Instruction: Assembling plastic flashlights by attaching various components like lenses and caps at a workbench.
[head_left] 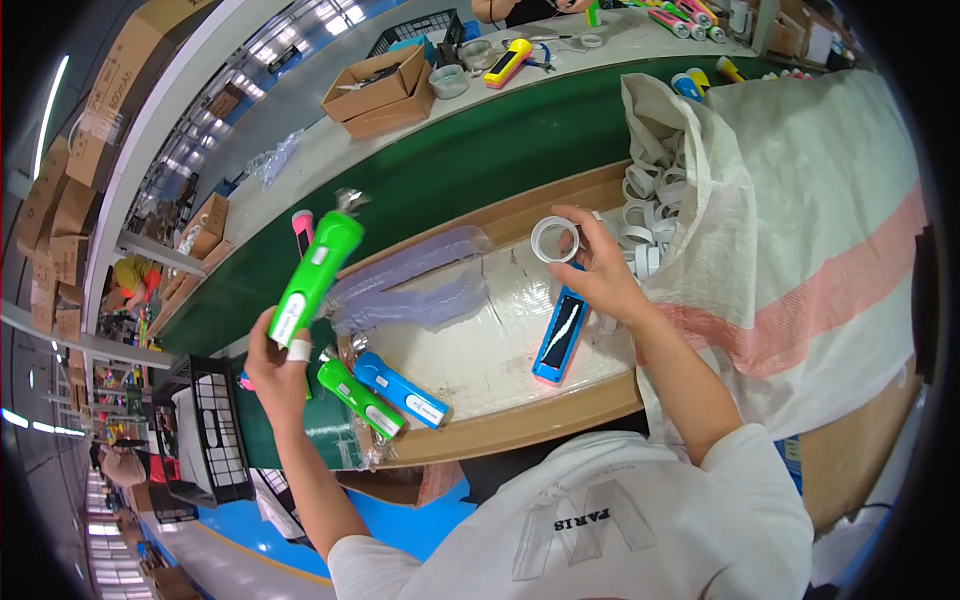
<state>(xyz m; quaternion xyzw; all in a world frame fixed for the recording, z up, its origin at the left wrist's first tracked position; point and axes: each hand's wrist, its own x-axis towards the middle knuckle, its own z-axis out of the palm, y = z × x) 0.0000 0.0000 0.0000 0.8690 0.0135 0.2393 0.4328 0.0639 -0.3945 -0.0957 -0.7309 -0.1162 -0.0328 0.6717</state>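
My left hand [277,362] grips the lower end of a green flashlight [318,265], raised and tilted, with a shiny reflector-like piece [351,201] at its top. A white band is round one finger. My right hand [598,265] pinches a white plastic ring [555,240] between thumb and fingers. Below that hand lies a blue flashlight [560,338] with a dark panel. Near my left forearm, a second green flashlight [360,398] and another blue flashlight [401,389] lie side by side at the cardboard's edge. A pink flashlight [303,232] stands partly hidden behind the raised green one.
An open white woven sack [790,230] at the right holds several white rings [640,215]. Clear plastic film [420,290] lies in the shallow cardboard tray [510,410]. Beyond the green belt [500,135] are cardboard boxes [378,92], a yellow flashlight [508,63] and a co-worker's hands [495,8].
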